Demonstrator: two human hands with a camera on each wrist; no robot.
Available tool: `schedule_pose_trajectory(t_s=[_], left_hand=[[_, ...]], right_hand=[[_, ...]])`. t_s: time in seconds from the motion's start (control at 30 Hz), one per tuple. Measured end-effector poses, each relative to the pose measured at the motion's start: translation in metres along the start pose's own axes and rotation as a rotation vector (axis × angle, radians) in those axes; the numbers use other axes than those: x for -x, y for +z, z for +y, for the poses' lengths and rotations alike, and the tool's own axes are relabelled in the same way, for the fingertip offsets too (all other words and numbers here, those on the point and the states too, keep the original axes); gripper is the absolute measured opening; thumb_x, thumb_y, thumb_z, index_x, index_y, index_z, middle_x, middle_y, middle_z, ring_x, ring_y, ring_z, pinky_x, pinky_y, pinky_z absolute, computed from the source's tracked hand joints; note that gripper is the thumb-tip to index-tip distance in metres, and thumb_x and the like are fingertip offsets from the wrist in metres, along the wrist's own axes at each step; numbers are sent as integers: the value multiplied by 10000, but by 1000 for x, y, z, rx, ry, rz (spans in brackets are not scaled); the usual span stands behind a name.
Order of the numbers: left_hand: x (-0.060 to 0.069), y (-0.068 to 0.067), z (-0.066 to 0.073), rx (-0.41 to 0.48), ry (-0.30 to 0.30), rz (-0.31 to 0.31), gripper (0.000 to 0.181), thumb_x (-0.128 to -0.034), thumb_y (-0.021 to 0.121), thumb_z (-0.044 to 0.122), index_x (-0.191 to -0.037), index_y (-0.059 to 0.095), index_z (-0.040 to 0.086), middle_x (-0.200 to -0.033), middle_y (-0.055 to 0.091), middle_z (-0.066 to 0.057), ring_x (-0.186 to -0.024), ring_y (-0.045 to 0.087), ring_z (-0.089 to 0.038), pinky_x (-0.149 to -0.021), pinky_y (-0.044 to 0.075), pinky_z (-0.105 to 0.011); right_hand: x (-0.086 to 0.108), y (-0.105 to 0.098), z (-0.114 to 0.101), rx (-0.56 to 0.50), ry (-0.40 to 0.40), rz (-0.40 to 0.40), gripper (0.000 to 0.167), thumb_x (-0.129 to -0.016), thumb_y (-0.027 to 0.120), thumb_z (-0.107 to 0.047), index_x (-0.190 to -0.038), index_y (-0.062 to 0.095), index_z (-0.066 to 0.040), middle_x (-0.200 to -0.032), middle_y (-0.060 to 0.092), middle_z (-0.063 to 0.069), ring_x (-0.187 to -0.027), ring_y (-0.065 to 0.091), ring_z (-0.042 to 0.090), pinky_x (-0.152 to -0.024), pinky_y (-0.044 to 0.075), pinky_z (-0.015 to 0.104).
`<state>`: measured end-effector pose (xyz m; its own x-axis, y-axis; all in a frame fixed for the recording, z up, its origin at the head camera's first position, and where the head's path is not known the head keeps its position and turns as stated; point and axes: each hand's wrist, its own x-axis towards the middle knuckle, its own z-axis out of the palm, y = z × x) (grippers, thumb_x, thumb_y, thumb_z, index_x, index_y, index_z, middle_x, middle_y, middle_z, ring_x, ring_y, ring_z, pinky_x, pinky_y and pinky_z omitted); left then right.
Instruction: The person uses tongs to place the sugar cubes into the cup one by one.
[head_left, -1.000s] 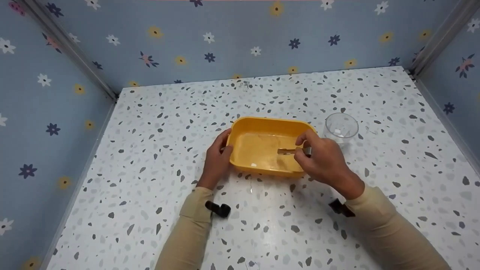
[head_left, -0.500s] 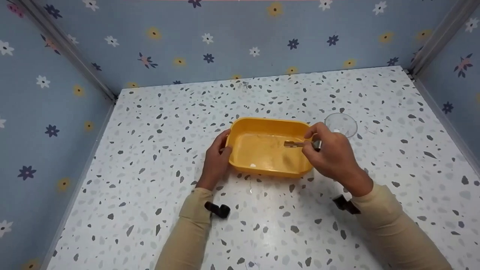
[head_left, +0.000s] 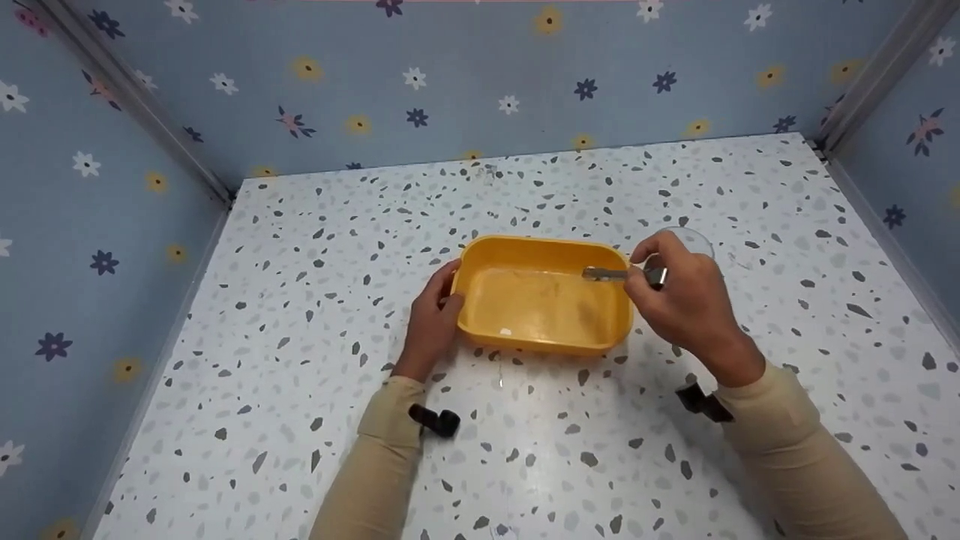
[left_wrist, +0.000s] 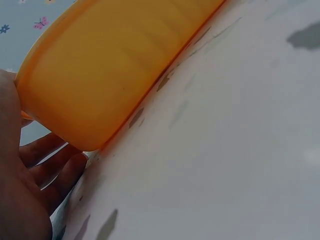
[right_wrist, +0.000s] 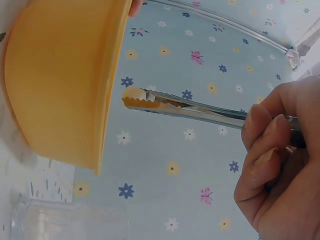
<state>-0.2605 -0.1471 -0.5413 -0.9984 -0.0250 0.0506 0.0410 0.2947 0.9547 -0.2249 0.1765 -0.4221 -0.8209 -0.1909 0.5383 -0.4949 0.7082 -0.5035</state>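
My left hand [head_left: 433, 322] holds the left end of a yellow plastic basin [head_left: 540, 343], its thumb at the rim and fingers along the outer wall. Metal tongs [head_left: 606, 274] are pinched in my right hand [head_left: 686, 300], just beyond the basin's right rim. The tongs' tips reach over the basin's far right corner. In the right wrist view a small pale piece [right_wrist: 135, 93] appears between the serrated tips; its kind is unclear. Behind my right hand a clear glass [head_left: 694, 240] is partly hidden; the right wrist view shows its side [right_wrist: 75, 220].
A white speckled tabletop [head_left: 337, 262] lies under everything. Blue flowered panels [head_left: 480, 75] rise at the back and both sides. A small white spot [head_left: 505, 331] shows inside the basin's near wall; I cannot tell whether it is a glare.
My right hand has moved right and slightly away from me with the tongs, from over the basin toward the glass, now partly covering it. The left hand and basin have stayed nearly still.
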Motion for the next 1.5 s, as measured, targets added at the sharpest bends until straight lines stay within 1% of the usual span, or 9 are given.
schedule_pose_trajectory(t_s=[0.17, 0.33, 0.5, 0.73, 0.87, 1.1, 1.2, 1.33, 1.5], left_hand=[[0, 0, 0, -14, -8, 0, 483, -990, 505, 261, -1463, 486, 355, -1367, 565, 78, -1153, 559, -137, -992, 477, -355], [0, 1, 2, -17, -13, -1, 483, -989, 501, 276, -1467, 485, 342, -1383, 555, 83, -1165, 553, -130, -1001, 473, -350], [0, 1, 2, -21, -21, 1, 480, -993, 497, 278, -1467, 481, 349, -1380, 550, 99, -1169, 547, -123, -1010, 464, -345], [0, 1, 2, -20, -11, 4, 484, -992, 503, 257, -1471, 485, 327, -1378, 556, 89, -1165, 551, -131, -1008, 467, -340], [0, 0, 2, -21, -8, -1, 486, -993, 503, 263, -1474, 480, 331, -1388, 552, 81, -1175, 550, -133, -1010, 466, -346], [-1, 1, 1, -29, -9, 3, 485, -992, 507, 255, -1469, 484, 340, -1378, 560, 74, -1170, 550, -132, -1014, 462, -353], [-1, 1, 1, -20, -19, 1, 485, -986, 504, 263, -1464, 489, 347, -1379, 561, 75, -1159, 556, -136, -1005, 468, -354], [-1, 2, 1, -15, -27, 2, 491, -976, 506, 275, -1459, 490, 358, -1386, 556, 82, -1155, 558, -134, -998, 475, -349], [-1, 1, -1, -7, -22, -1, 489, -979, 507, 274, -1458, 487, 366, -1370, 563, 79, -1148, 561, -140, -987, 482, -347]], right_hand=[[-1, -5, 1, 15, 6, 23, 128, -838, 607, 31, -946, 593, -36, -658, 607, 47, -488, 430, 128, -450, 367, 215], [-2, -9, 2, 7, 7, 43, 132, -831, 604, 50, -936, 592, -29, -666, 622, 53, -491, 445, 127, -454, 359, 191], [-3, -12, 4, 11, -8, 54, 141, -829, 606, 64, -934, 590, -29, -669, 629, 55, -493, 450, 118, -463, 351, 169], [-4, -14, 6, 28, -27, 80, 145, -830, 613, 61, -935, 598, -38, -655, 630, 36, -467, 417, 103, -450, 329, 177], [-4, -16, 5, 41, -17, 85, 146, -838, 615, 51, -946, 601, -46, -652, 623, 33, -471, 403, 105, -459, 327, 184], [-4, -21, 9, 46, 26, 106, 152, -826, 624, 39, -950, 606, -48, -652, 613, 40, -479, 401, 111, -457, 310, 180], [-4, -23, 12, 48, 31, 122, 151, -824, 628, 37, -948, 607, -45, -642, 602, 39, -460, 379, 72, -441, 291, 187], [-5, -25, 15, 49, 26, 147, 156, -808, 632, 60, -938, 608, -24, -619, 579, 42, -446, 312, -16, -424, 255, 195], [-7, -29, 8, 72, 9, 162, 161, -783, 618, 102, -918, 602, 14, -603, 564, 71, -476, 224, -120, -420, 238, 197]])
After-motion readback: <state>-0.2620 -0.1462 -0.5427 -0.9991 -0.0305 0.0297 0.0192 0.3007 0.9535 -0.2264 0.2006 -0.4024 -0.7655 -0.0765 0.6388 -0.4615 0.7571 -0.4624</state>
